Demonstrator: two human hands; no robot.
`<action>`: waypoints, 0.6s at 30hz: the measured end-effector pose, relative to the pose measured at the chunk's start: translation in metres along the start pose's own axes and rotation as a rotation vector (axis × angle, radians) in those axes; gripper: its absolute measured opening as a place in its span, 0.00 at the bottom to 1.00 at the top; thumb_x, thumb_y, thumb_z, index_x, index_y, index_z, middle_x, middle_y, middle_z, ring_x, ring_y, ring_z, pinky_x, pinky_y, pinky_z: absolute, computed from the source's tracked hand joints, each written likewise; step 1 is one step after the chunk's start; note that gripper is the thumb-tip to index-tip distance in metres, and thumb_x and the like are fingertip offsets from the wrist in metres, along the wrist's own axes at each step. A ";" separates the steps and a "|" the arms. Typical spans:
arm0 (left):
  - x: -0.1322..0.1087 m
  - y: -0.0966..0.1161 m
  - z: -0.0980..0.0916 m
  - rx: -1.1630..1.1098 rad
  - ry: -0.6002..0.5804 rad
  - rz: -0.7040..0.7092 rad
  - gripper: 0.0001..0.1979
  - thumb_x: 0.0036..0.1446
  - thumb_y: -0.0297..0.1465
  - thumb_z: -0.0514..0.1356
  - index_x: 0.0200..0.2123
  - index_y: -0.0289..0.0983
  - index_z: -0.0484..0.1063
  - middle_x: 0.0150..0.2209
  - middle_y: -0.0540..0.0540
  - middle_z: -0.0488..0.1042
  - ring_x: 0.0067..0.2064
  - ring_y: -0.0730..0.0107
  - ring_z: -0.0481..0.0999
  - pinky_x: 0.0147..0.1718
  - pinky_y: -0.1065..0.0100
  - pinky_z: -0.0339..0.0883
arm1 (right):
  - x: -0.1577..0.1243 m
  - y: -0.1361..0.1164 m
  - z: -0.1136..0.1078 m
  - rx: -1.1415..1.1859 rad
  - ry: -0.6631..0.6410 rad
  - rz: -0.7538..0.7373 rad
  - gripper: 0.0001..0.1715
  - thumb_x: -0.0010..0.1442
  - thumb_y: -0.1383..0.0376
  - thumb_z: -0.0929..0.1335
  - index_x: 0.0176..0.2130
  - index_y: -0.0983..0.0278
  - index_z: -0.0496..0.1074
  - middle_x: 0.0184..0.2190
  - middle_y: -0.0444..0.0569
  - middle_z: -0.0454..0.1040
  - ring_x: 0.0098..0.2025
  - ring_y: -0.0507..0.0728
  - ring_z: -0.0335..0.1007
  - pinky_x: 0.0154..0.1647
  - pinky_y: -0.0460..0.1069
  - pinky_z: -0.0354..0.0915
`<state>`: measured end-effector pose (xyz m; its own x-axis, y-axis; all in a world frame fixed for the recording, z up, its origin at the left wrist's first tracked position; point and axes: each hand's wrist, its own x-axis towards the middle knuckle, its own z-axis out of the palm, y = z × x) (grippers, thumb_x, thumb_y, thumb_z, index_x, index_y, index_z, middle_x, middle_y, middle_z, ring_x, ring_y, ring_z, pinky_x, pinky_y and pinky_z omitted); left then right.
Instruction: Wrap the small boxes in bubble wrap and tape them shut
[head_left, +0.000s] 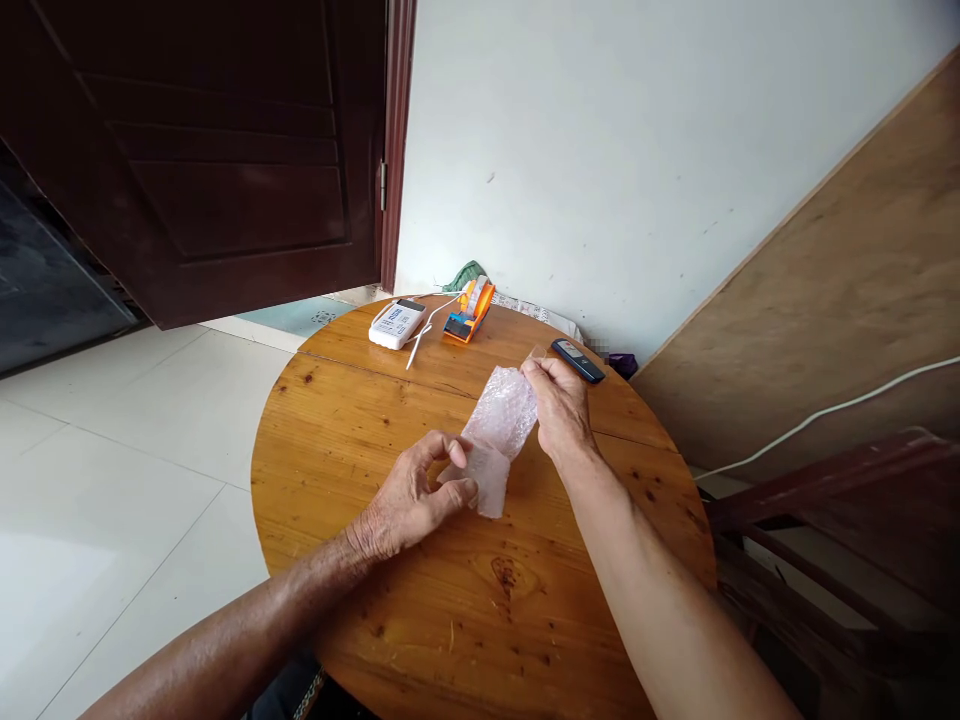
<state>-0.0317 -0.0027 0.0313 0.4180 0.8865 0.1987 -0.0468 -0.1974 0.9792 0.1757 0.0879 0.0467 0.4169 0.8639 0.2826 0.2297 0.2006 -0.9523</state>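
A clear, pinkish bubble wrap pouch (504, 412) is tilted above the round wooden table, with a thin flap (491, 482) at its lower end. My right hand (559, 400) pinches the pouch's upper right edge between thumb and fingers. A small see-through strip (535, 352) shows just above those fingertips; what it belongs to I cannot make out. My left hand (424, 490) is at the lower left, thumb and index finger apart, touching the flap's edge. Its other fingers are partly hidden.
On the table (360, 440) at the back lie a white box-like device (397, 324) with a white cable (424, 330), an orange tape dispenser (469, 310) and a dark handheld device (577, 360). A green bag (465, 275) lies against the wall. A dark door (247, 150) stands left.
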 end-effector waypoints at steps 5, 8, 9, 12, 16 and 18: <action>0.007 -0.013 -0.001 -0.103 0.152 -0.089 0.10 0.52 0.34 0.60 0.37 0.37 0.65 0.36 0.48 0.70 0.39 0.68 0.71 0.43 0.65 0.67 | 0.011 0.010 -0.014 -0.074 -0.023 0.105 0.19 0.49 0.49 0.69 0.28 0.63 0.70 0.24 0.41 0.68 0.26 0.51 0.61 0.27 0.46 0.58; 0.012 -0.010 -0.009 -0.040 0.189 -0.189 0.16 0.49 0.35 0.61 0.41 0.36 0.67 0.38 0.46 0.71 0.39 0.67 0.71 0.40 0.65 0.68 | 0.002 0.006 -0.032 -0.118 0.051 0.080 0.20 0.52 0.50 0.68 0.35 0.63 0.72 0.30 0.44 0.72 0.29 0.52 0.66 0.29 0.46 0.61; 0.015 -0.006 -0.012 0.029 0.165 -0.221 0.17 0.48 0.35 0.61 0.42 0.36 0.68 0.40 0.44 0.72 0.39 0.66 0.72 0.40 0.64 0.68 | -0.003 0.002 -0.039 -0.139 0.067 0.049 0.20 0.53 0.50 0.68 0.36 0.63 0.72 0.30 0.44 0.73 0.29 0.52 0.66 0.29 0.46 0.61; 0.027 0.011 -0.018 0.301 0.049 -0.276 0.19 0.50 0.37 0.61 0.45 0.35 0.71 0.42 0.42 0.74 0.41 0.61 0.73 0.41 0.60 0.68 | -0.023 -0.016 -0.051 -0.260 -0.135 -0.028 0.19 0.57 0.50 0.66 0.34 0.63 0.74 0.23 0.42 0.69 0.23 0.51 0.62 0.26 0.46 0.59; 0.047 0.022 -0.009 0.550 -0.025 -0.218 0.30 0.46 0.44 0.66 0.52 0.37 0.71 0.49 0.39 0.72 0.44 0.57 0.74 0.42 0.59 0.70 | -0.050 -0.032 -0.044 -0.579 -0.409 -0.144 0.20 0.57 0.52 0.67 0.44 0.62 0.76 0.20 0.40 0.68 0.23 0.52 0.63 0.26 0.47 0.57; 0.055 0.017 -0.004 0.591 -0.082 -0.201 0.34 0.44 0.41 0.68 0.55 0.38 0.69 0.48 0.41 0.73 0.42 0.59 0.74 0.39 0.62 0.70 | -0.058 -0.032 -0.037 -0.705 -0.481 -0.169 0.24 0.58 0.56 0.66 0.53 0.60 0.73 0.19 0.39 0.68 0.23 0.53 0.62 0.26 0.47 0.55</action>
<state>-0.0128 0.0441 0.0593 0.4359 0.8999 -0.0139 0.5392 -0.2488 0.8046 0.1768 0.0140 0.0650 -0.0523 0.9816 0.1835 0.8126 0.1487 -0.5636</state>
